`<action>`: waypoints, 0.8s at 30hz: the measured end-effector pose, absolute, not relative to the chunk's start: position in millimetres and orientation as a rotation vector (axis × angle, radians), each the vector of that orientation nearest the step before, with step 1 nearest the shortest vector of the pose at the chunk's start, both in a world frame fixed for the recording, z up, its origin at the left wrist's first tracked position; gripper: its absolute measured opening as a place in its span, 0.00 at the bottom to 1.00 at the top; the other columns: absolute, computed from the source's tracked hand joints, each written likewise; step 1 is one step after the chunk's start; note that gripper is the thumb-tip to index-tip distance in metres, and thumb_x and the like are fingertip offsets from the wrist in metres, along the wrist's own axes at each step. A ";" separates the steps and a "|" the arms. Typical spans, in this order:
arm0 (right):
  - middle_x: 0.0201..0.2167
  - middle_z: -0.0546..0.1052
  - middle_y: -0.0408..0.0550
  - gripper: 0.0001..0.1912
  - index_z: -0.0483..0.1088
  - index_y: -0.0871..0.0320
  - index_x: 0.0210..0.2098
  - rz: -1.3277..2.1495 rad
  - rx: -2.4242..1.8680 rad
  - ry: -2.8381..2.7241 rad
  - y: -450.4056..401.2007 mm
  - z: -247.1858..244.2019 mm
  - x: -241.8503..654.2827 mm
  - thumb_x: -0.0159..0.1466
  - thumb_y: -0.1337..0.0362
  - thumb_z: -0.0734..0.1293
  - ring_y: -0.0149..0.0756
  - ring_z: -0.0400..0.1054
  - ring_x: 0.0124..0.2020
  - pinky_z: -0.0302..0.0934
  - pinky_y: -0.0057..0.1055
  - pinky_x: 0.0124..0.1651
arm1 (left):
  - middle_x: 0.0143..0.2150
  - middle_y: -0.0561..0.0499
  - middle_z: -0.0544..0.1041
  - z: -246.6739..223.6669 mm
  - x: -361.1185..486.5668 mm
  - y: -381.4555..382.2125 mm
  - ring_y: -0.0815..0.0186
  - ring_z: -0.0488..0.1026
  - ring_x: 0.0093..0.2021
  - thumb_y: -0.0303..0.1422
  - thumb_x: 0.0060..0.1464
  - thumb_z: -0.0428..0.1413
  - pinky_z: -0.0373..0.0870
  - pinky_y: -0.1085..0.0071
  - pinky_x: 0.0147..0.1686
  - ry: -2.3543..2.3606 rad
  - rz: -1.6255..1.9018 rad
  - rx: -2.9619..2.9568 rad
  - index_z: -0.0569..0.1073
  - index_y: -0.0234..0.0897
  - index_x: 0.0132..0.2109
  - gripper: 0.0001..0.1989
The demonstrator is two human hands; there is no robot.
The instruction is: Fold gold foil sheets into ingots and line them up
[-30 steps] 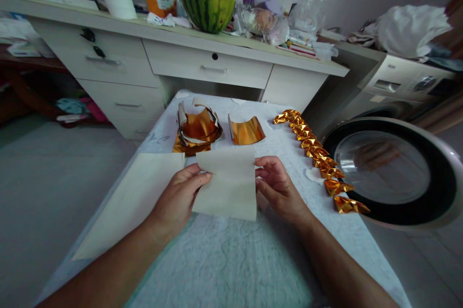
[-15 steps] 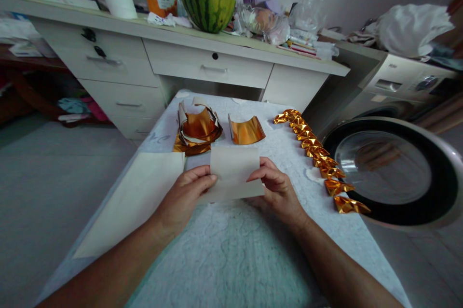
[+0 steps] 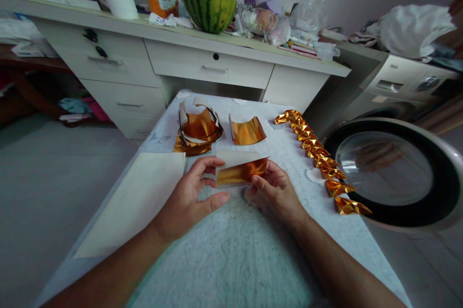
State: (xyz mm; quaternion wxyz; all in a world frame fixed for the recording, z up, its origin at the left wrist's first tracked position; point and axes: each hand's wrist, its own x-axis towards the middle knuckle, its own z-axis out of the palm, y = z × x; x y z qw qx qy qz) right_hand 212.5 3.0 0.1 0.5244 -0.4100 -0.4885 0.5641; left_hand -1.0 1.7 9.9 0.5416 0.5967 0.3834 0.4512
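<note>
Between my hands is a sheet of gold foil paper [image 3: 235, 174], its shiny side showing in a folded band and its pale back visible above. My right hand [image 3: 277, 187] pinches the right end, thumb in front. My left hand [image 3: 195, 194] is open, thumb and fingers apart, with the fingers at the sheet's left end. Behind the hands lie a curled pile of gold foil paper [image 3: 198, 127] and a smaller curved stack of gold sheets [image 3: 249, 130]. Folded gold paper ingots [image 3: 314, 148] run in an overlapping row along the table's right side.
A large pale sheet [image 3: 133, 206] lies on the cloth-covered table [image 3: 231, 259] at left. At right, an open washing machine door [image 3: 387, 168] reaches the table's edge. A counter with drawers [image 3: 210, 64] stands behind, bearing half a watermelon [image 3: 208, 6] and plastic bags.
The sheet, pale side up before, now shows a gold band toward me. My left thumb has come off it and the left fingers have spread; my right hand still grips the right end.
</note>
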 end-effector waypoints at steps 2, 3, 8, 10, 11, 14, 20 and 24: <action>0.30 0.73 0.42 0.16 0.68 0.56 0.36 1.369 -0.986 -1.182 2.5 0.2 212.1 0.56 0.55 0.74 0.26 0.64 0.24 0.61 0.23 0.25 | 0.56 0.47 0.68 9.7 0.6 2.3 0.56 0.68 0.54 0.37 0.50 0.64 0.67 0.65 0.49 0.986 1.090 1.451 0.71 0.43 0.50 0.20; 0.29 0.73 0.42 0.16 0.67 0.56 0.37 1.394 -0.981 -1.181 1.9 -0.4 211.8 0.57 0.55 0.73 0.25 0.63 0.23 0.60 0.23 0.24 | 0.55 0.47 0.70 9.9 1.3 2.6 0.57 0.70 0.52 0.37 0.51 0.63 0.67 0.66 0.49 1.024 1.097 1.449 0.72 0.42 0.47 0.16; 0.25 0.70 0.37 0.17 0.60 0.53 0.37 1.560 -0.902 -1.144 -1.2 -3.8 209.7 0.59 0.57 0.72 0.24 0.61 0.19 0.52 0.20 0.20 | 0.31 0.54 0.73 10.6 1.6 3.7 0.66 0.71 0.33 0.39 0.54 0.60 0.67 0.72 0.36 1.159 1.119 1.413 0.72 0.38 0.33 0.09; 0.29 0.72 0.37 0.21 0.58 0.51 0.42 1.566 -0.884 -1.142 -1.4 -1.8 208.5 0.58 0.58 0.73 0.24 0.62 0.20 0.54 0.20 0.21 | 0.28 0.55 0.72 9.9 1.1 4.0 0.68 0.69 0.30 0.38 0.54 0.60 0.65 0.73 0.32 1.208 1.126 1.425 0.71 0.38 0.32 0.09; 0.31 0.73 0.37 0.24 0.56 0.49 0.45 1.562 -0.886 -1.136 -1.3 -0.3 207.9 0.58 0.59 0.73 0.24 0.63 0.21 0.56 0.21 0.22 | 0.28 0.55 0.72 9.3 1.1 4.1 0.68 0.69 0.30 0.38 0.54 0.60 0.64 0.73 0.32 1.221 1.123 1.433 0.71 0.38 0.32 0.09; 0.33 0.74 0.38 0.31 0.53 0.46 0.53 1.568 -0.906 -1.096 -0.3 3.9 206.6 0.58 0.60 0.73 0.25 0.64 0.22 0.59 0.22 0.23 | 0.29 0.54 0.73 7.6 2.1 3.7 0.67 0.70 0.30 0.36 0.54 0.59 0.65 0.72 0.32 1.217 1.095 1.442 0.71 0.38 0.34 0.07; 0.30 0.72 0.41 0.13 0.66 0.56 0.38 1.653 -0.885 -1.012 2.1 0.3 207.9 0.60 0.56 0.71 0.25 0.63 0.23 0.56 0.21 0.21 | 0.29 0.56 0.74 8.4 6.9 1.4 0.68 0.71 0.29 0.34 0.54 0.59 0.64 0.74 0.29 1.110 1.086 1.333 0.65 0.41 0.42 0.11; 0.28 0.74 0.41 0.13 0.69 0.57 0.36 1.670 -0.940 -0.984 2.2 -1.7 208.4 0.58 0.57 0.73 0.25 0.63 0.21 0.56 0.23 0.23 | 0.29 0.57 0.75 11.0 8.5 0.8 0.68 0.71 0.27 0.34 0.53 0.59 0.64 0.75 0.27 1.111 1.084 1.292 0.60 0.44 0.55 0.24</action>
